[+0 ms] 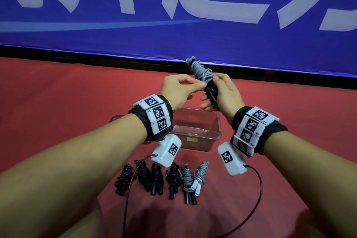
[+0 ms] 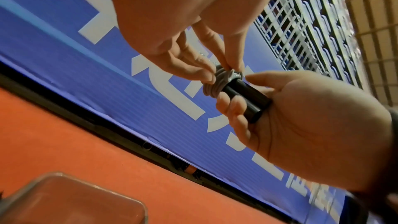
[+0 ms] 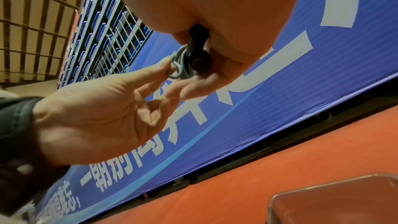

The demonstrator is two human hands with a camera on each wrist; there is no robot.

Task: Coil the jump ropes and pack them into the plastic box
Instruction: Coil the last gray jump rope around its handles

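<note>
I hold a jump rope (image 1: 202,72) with grey cord and two black handles (image 2: 247,98) in the air above a clear plastic box (image 1: 193,134), which has nothing in it. My right hand (image 1: 213,94) grips the handles side by side. My left hand (image 1: 201,85) pinches the grey cord (image 2: 221,77) where it is wound around the handles' tops. In the right wrist view the handle ends (image 3: 198,57) and cord loops (image 3: 178,67) show between both hands. The rest of the cord stands up in a wrapped bundle.
Several coiled ropes lie in a row on the red floor in front of me: black ones (image 1: 156,177), a grey one with black handles (image 1: 188,179) and one with white handles (image 1: 200,176). A blue banner (image 1: 173,25) stands behind the box. Black cables (image 1: 127,189) hang from my wrists.
</note>
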